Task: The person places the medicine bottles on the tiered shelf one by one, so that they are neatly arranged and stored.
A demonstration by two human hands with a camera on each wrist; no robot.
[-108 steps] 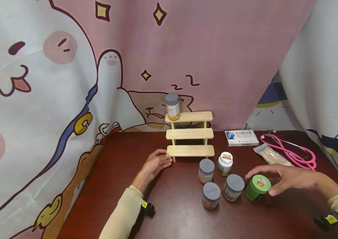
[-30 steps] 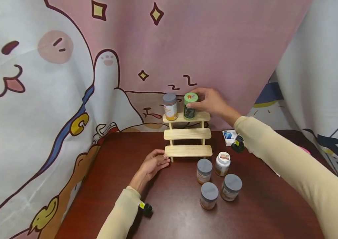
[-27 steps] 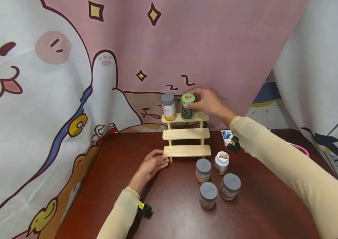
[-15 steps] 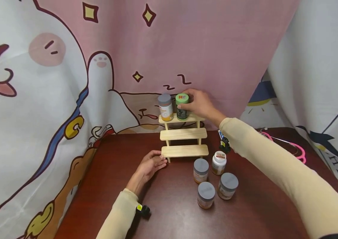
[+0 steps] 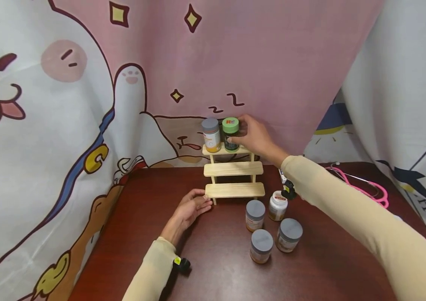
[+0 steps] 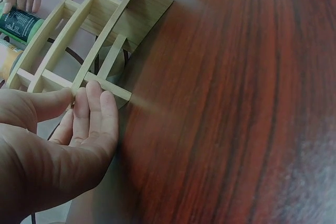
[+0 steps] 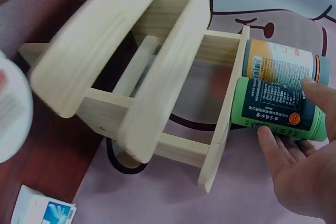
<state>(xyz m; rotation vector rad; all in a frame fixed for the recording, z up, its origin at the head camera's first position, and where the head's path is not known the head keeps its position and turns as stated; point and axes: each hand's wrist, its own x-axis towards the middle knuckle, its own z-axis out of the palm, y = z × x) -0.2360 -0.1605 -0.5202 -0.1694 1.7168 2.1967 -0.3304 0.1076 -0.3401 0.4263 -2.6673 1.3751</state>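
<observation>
In the head view, my right hand is beside a green-lidded jar that stands upright on the top tier of a small wooden three-tier shelf. Its fingers are fairly straight and spread, with the thumb across the jar's front and the fingertips by its right side. Close on the jar's left stands a grey-lidded jar with a white and orange label. My left hand pinches the left end of the bottom tier between thumb and fingers, as the left wrist view shows.
Several grey-lidded jars and a white bottle stand on the dark wooden table, front right of the shelf. A pink stethoscope lies at the back right. My right forearm partly hides a medicine box.
The green-lidded jar went from the table to the top tier in my right hand. Over the last half second that hand loosened and shifted slightly right and down. My left hand stayed on the shelf.
</observation>
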